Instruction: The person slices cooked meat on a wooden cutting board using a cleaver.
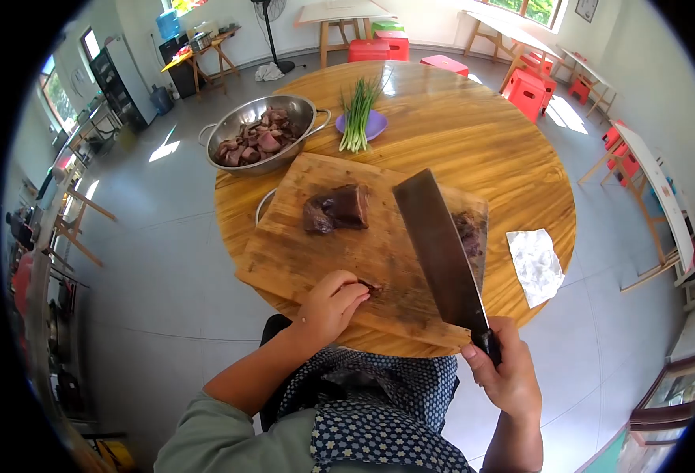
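A small dark sliver of meat (373, 287) lies at the near part of a thick, worn rectangular wooden chopping board (300, 264), right at the fingertips of the left hand (324, 311). Farther up the board sits a larger, glossy, dark brown block of meat (340, 210), touched by neither hand. A broad, rectangular grey steel cleaver with a black handle (440, 252) slants over the board's right half, partly covering a heap of dark scraps (467, 232).

The main risk, as I judge it, is the bare left fingers: a blade swung across without care could catch them, since they lie on its side of the board. The sliver is small and looks moist, so it could slip from a loose touch. The board's near corner juts past the table edge — heavy pressure there might tip it.

The left hand comes in low, fingers curled and drawn together, thumb tucked close; whether they pinch the sliver or merely touch it, I cannot tell. The right hand (513, 370) is wrapped firmly around the cleaver's handle beside the near right corner, blade pointing away and leftward.

Beyond stand a two-handled steel bowl (269, 164) of chopped meat (257, 140) and a purple plate (377, 126) bearing green stalks (358, 114) — all on a round, yellow-brown wooden table (442, 102).
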### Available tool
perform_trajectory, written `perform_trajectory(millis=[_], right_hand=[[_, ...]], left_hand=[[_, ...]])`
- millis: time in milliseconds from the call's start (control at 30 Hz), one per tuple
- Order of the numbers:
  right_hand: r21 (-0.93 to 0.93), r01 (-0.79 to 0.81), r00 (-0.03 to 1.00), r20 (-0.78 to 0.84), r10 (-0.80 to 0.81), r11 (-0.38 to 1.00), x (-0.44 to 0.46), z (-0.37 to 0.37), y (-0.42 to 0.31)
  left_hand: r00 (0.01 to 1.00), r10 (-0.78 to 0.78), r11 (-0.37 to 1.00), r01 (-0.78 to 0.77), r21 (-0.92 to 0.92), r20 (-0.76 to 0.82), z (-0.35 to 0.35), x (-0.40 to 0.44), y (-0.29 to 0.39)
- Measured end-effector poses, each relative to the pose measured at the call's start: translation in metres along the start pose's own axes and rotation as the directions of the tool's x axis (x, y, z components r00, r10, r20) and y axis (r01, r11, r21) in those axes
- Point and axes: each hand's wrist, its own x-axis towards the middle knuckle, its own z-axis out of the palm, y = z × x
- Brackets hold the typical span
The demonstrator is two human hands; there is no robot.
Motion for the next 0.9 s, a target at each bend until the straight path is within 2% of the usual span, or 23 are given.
perform_trajectory(millis=[67,133,200,267,333,400,533,667,733,767,833,900], right_hand=[[-0.037,0.028,1.0,-0.014,-0.028,0.999,0.0,-0.009,-0.013],[-0.083,0.022,1.0,0.011,-0.021,0.996,0.01,-0.014,-0.029],[-0.291,0.18,0.983,0.077,-0.164,0.94,0.023,-0.017,-0.037],[-0.308,0.166,0.985,0.096,-0.142,0.937,0.03,-0.013,-0.032],[-0.326,0.152,0.985,0.122,-0.118,0.933,0.034,-0.011,-0.027],[-0.264,0.075,0.992,0.121,-0.044,0.962,0.036,-0.007,-0.023],[-0.23,0.092,0.993,0.092,-0.072,0.969,0.037,-0.002,-0.014],[-0.259,0.058,0.993,0.111,-0.03,0.964,0.031,-0.005,-0.017],[-0.285,0.04,0.992,0.125,-0.004,0.958,0.03,-0.005,-0.015],[-0.291,0.071,0.989,0.142,-0.03,0.954,0.029,-0.004,-0.014],[-0.298,0.102,0.984,0.17,-0.052,0.949,0.029,-0.003,-0.014],[-0.323,0.135,0.976,0.205,-0.07,0.937,0.029,-0.001,-0.02]], left_hand=[[0.998,0.016,1.0,-0.016,-0.005,-0.052,0.002,-0.003,0.0],[0.981,0.175,0.98,-0.164,0.114,-0.089,-0.001,0.004,-0.005],[0.984,0.16,0.983,-0.152,0.106,-0.077,-0.003,0.01,-0.002],[0.987,0.145,0.986,-0.138,0.094,-0.068,-0.001,0.016,-0.006],[0.993,0.109,0.994,-0.11,0.011,0.034,0.001,0.022,-0.017],[0.991,0.119,0.992,-0.122,0.04,0.055,-0.004,0.03,-0.018],[0.989,0.116,0.992,-0.12,0.035,0.096,-0.012,0.034,-0.012],[0.985,0.167,0.986,-0.167,0.016,0.038,-0.013,0.01,-0.009],[0.996,0.067,0.994,-0.062,-0.089,0.057,-0.014,-0.001,-0.005],[0.996,0.064,0.994,-0.059,-0.091,0.058,-0.011,-0.003,-0.007],[0.985,0.173,0.983,-0.172,-0.065,0.007,-0.006,-0.01,-0.012],[0.981,0.192,0.981,-0.192,-0.004,-0.005,-0.004,-0.014,-0.011]])
